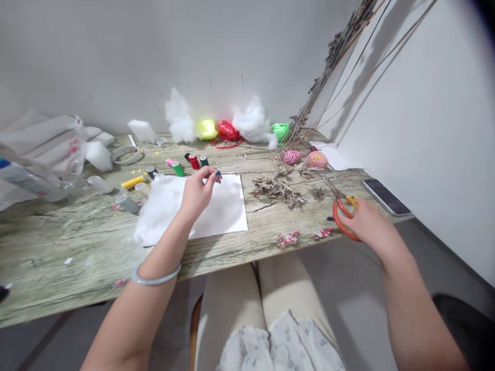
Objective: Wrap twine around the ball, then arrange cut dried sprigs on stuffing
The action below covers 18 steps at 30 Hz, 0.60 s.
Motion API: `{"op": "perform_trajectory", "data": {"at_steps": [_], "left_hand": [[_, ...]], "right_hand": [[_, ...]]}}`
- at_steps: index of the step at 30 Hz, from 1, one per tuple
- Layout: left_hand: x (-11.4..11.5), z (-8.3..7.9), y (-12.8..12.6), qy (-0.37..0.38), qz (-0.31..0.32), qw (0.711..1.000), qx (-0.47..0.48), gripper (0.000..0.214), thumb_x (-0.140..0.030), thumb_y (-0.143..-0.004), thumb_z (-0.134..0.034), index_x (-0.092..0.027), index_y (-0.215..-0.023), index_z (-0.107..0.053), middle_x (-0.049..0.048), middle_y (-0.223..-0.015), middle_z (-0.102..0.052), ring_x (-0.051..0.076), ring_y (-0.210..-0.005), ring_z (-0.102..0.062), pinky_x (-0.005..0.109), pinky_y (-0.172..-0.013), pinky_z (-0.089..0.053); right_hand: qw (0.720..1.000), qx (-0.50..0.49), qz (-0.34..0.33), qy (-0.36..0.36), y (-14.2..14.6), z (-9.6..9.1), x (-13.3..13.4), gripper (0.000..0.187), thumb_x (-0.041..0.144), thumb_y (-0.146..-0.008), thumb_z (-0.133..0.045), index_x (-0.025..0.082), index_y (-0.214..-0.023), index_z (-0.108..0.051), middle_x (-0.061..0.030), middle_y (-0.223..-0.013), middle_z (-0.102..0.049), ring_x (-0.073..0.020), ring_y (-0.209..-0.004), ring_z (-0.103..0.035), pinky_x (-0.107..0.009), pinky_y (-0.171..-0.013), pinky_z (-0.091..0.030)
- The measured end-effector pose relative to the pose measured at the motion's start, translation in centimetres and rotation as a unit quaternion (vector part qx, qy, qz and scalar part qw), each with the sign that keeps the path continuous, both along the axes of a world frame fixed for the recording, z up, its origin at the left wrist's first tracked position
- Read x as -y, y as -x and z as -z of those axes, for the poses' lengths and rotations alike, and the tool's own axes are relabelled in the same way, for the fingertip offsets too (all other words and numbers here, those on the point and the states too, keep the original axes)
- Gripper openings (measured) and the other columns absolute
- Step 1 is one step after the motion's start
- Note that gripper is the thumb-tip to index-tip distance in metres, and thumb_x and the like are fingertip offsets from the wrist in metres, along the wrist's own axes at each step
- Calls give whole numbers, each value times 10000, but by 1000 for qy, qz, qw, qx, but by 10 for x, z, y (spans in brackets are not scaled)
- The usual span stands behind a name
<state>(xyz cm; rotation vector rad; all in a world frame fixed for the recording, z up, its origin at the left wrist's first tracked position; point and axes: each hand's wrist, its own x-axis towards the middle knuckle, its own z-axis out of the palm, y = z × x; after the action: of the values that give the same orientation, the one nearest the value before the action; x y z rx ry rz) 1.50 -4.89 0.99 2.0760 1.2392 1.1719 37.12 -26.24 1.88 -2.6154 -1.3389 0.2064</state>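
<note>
My left hand [198, 193] hovers over a white sheet [228, 208] and a flat pad of white stuffing [160, 206], fingers curled in a pinch; I cannot make out anything between them. My right hand [367, 221] rests at the table's right front edge, fingers through the orange handles of a pair of scissors [342, 208], whose blades point away toward the back. Dried brown sprigs [278, 189] lie between the sheet and the scissors.
Thread spools [193, 162] stand behind the sheet. Tufts of stuffing [251, 123], yellow, red and green raffia balls, a tape roll [126, 154], plastic bags at the left, a phone [385, 197] at the right edge, long dried branches [332, 56] against the wall.
</note>
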Motion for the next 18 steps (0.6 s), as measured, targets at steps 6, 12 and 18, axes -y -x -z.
{"op": "perform_trajectory", "data": {"at_steps": [6,12,18], "left_hand": [[-2,1,1,-5,-8,1000,-2,200,-295,-906,-508,-196,-783,-631,22,-767,-709,151,-720,-612,248,-693,-442],[-2,1,2,-10,-12,1000,4,183,-275,-902,-513,-195,-781,-624,20,-769,-705,148,-719,-616,246,-695,-445],[-3,1,1,-10,-18,1000,-3,184,-283,-900,-515,-195,-781,-623,19,-761,-704,147,-717,-617,241,-690,-446]], "right_hand": [[997,54,0,50,0,-4,1,423,591,-874,-435,214,-1003,-577,-130,-842,-674,-288,-757,-626,-346,-647,-388],[994,68,7,88,-14,0,9,412,544,-899,-382,211,-1030,-586,-144,-873,-690,-287,-785,-640,-340,-669,-380],[995,48,29,85,-33,8,21,441,577,-879,-394,211,-1028,-590,-174,-844,-699,-333,-813,-655,-366,-677,-395]]}}
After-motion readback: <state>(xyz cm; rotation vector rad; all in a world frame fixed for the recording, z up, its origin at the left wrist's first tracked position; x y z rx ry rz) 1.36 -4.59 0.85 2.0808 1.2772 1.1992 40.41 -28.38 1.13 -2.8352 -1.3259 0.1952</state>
